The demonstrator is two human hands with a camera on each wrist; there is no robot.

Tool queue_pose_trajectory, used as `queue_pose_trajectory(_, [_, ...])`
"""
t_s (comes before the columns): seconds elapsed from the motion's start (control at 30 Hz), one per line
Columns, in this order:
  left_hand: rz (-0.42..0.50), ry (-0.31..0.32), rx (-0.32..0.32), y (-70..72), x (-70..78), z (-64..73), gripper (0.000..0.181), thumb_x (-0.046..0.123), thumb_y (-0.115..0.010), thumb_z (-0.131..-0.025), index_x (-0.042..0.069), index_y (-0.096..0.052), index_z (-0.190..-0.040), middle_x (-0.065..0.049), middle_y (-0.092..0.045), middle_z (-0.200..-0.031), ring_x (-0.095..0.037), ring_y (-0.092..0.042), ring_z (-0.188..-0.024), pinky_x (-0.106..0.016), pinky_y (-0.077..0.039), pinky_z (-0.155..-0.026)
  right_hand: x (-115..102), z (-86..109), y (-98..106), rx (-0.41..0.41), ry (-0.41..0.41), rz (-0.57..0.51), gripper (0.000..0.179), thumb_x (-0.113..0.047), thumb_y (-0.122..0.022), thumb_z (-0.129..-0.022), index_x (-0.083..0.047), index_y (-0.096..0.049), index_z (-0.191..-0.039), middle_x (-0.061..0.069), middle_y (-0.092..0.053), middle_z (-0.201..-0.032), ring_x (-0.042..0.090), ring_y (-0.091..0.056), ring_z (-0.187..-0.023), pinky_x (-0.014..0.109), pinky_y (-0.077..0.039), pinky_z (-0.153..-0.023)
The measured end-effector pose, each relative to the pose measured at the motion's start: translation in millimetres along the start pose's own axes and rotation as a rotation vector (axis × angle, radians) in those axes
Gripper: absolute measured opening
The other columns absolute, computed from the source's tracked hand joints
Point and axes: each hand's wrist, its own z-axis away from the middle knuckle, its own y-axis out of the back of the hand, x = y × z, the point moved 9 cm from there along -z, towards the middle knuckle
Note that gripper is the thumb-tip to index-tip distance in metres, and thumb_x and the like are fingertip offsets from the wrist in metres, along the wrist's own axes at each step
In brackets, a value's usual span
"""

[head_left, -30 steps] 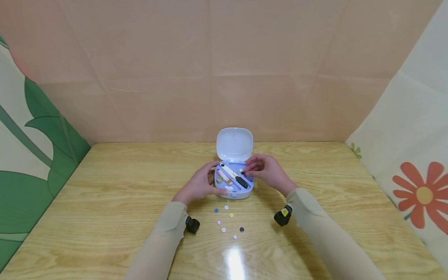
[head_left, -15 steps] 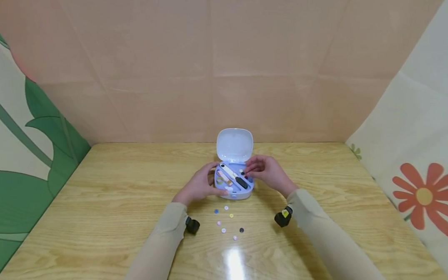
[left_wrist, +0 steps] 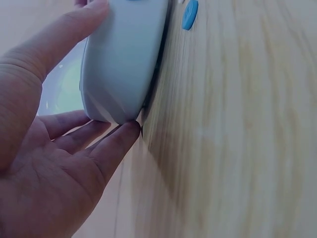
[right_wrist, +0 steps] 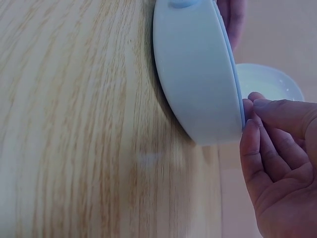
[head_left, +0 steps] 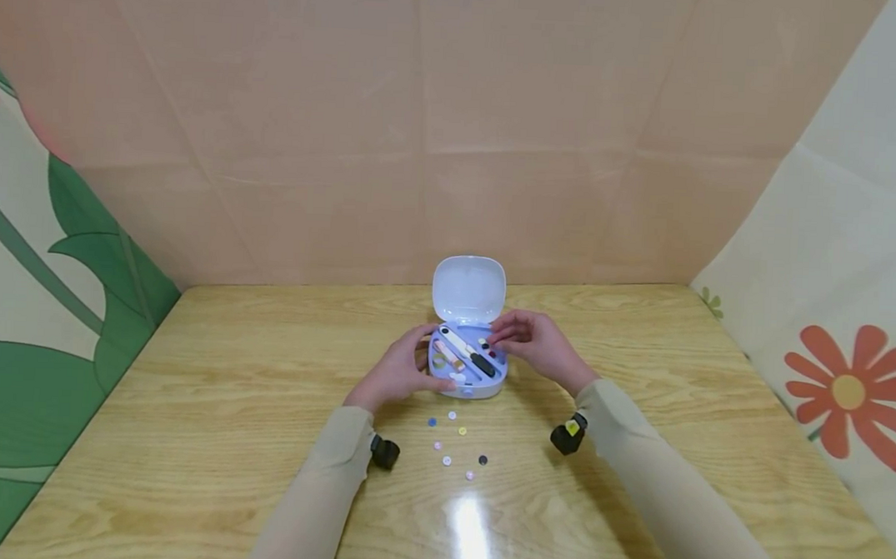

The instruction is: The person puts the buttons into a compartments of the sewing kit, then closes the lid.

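A small lilac-and-white sewing box (head_left: 481, 391) stands on the table with its lid (head_left: 469, 290) raised at the back. My left hand (head_left: 399, 367) grips its left side, thumb at the front edge and fingers around the side wall. Over the right-hand compartment, the thumb and fingertips of my right hand (head_left: 535, 342) come close together at the rim; I cannot tell whether they pinch anything. Small dark and pale pieces (head_left: 484, 344) lie beside those fingertips. A long white tool with a black end (head_left: 482, 364) lies diagonally inside, beside a pink-and-tan piece (head_left: 449, 355).
Several small buttons lie scattered on the wooden table (head_left: 223, 436) in front of the box, among them a blue button (head_left: 432, 422), a yellow button (head_left: 462, 431) and a black button (head_left: 483, 460). A peach backdrop (head_left: 310, 182) rises behind the table.
My right fingertips have shifted very slightly within the right compartment, and a dark red piece beneath them shows more. The left hand, box and loose buttons stay as they were.
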Motion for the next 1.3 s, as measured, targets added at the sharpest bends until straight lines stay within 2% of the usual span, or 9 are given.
queue_pose_trajectory(0.23, [-0.011, -0.018, 0.005, -1.3, 3.8, 1.8, 0.095, 0.022, -0.088, -0.068, 0.012, -0.035, -0.145, -0.004, -0.041, -0.141, -0.021, -0.044, -0.126, -0.024, -0.044, -0.100, 1, 0.8, 1, -0.006, 0.008, -0.011, 0.027, 0.001, -0.065, -0.089, 0.005, -0.059, -0.114, 0.016, -0.067, -0.103, 0.028, -0.063, -0.097, 0.031, -0.055, -0.085])
queue_pose_trajectory(0.3, [-0.005, -0.020, 0.004, -1.0, 8.3, 4.2, 0.093, 0.019, -0.088, -0.068, 0.010, -0.035, -0.145, -0.006, -0.041, -0.142, -0.023, -0.044, -0.127, -0.026, -0.044, -0.101, -6, 4.4, 0, -0.015, 0.004, -0.025, 0.027, 0.003, -0.063, -0.089, 0.007, -0.058, -0.116, 0.020, -0.065, -0.105, 0.031, -0.062, -0.099, 0.033, -0.055, -0.087])
queue_pose_trajectory(0.47, [-0.010, -0.014, 0.004, -1.6, 7.1, 4.0, 0.093, 0.020, -0.087, -0.069, 0.010, -0.035, -0.145, -0.007, -0.041, -0.142, -0.024, -0.043, -0.128, -0.027, -0.043, -0.102, -4, 6.1, 1, -0.019, -0.004, -0.044, 0.027, 0.000, -0.064, -0.090, 0.006, -0.059, -0.116, 0.018, -0.066, -0.105, 0.030, -0.063, -0.100, 0.035, -0.054, -0.089])
queue_pose_trajectory(0.53, [-0.012, -0.011, 0.009, -1.8, 2.4, 1.7, 0.094, 0.022, -0.088, -0.067, 0.013, -0.036, -0.145, -0.004, -0.042, -0.141, -0.021, -0.044, -0.127, -0.024, -0.043, -0.101, 4, 3.5, 3, -0.013, -0.004, -0.046, 0.027, -0.006, -0.065, -0.091, 0.002, -0.060, -0.116, 0.013, -0.067, -0.105, 0.027, -0.063, -0.099, 0.035, -0.054, -0.089])
queue_pose_trajectory(0.77, [-0.003, -0.021, 0.015, -1.1, 4.4, 2.2, 0.095, 0.021, -0.089, -0.066, 0.012, -0.036, -0.144, -0.004, -0.044, -0.139, -0.020, -0.046, -0.124, -0.023, -0.044, -0.099, 4, 7.0, 8, -0.007, -0.016, -0.112, 0.031, -0.018, -0.061, -0.095, 0.003, -0.060, -0.118, 0.015, -0.067, -0.107, 0.029, -0.063, -0.100, 0.055, -0.049, -0.092])
queue_pose_trajectory(0.9, [0.007, -0.023, 0.013, -1.5, 4.6, 3.0, 0.095, 0.020, -0.089, -0.066, 0.011, -0.036, -0.144, -0.005, -0.043, -0.139, -0.020, -0.046, -0.124, -0.023, -0.044, -0.100, 0, 11.5, 8, -0.015, -0.011, -0.143, 0.031, -0.017, -0.059, -0.096, 0.005, -0.058, -0.118, 0.019, -0.066, -0.108, 0.031, -0.063, -0.101, 0.059, -0.046, -0.093])
queue_pose_trajectory(1.1, [0.032, -0.018, 0.005, -1.6, 2.6, 2.7, 0.096, 0.019, -0.089, -0.066, 0.011, -0.035, -0.145, -0.006, -0.042, -0.140, -0.021, -0.045, -0.126, -0.023, -0.044, -0.099, -3, 19.1, 10, -0.030, -0.018, -0.163, 0.035, -0.023, -0.058, -0.097, 0.005, -0.056, -0.120, 0.023, -0.064, -0.112, 0.032, -0.063, -0.102, 0.056, -0.048, -0.093])
queue_pose_trajectory(1.3, [0.043, -0.015, -0.004, -1.5, 2.9, 2.4, 0.097, 0.019, -0.089, -0.067, 0.011, -0.033, -0.146, -0.006, -0.040, -0.142, -0.021, -0.045, -0.126, -0.022, -0.045, -0.098, -9, 28.1, 13, -0.039, -0.016, -0.154, 0.041, -0.029, -0.057, -0.097, 0.005, -0.056, -0.120, 0.017, -0.065, -0.111, 0.028, -0.063, -0.102, 0.047, -0.052, -0.090])
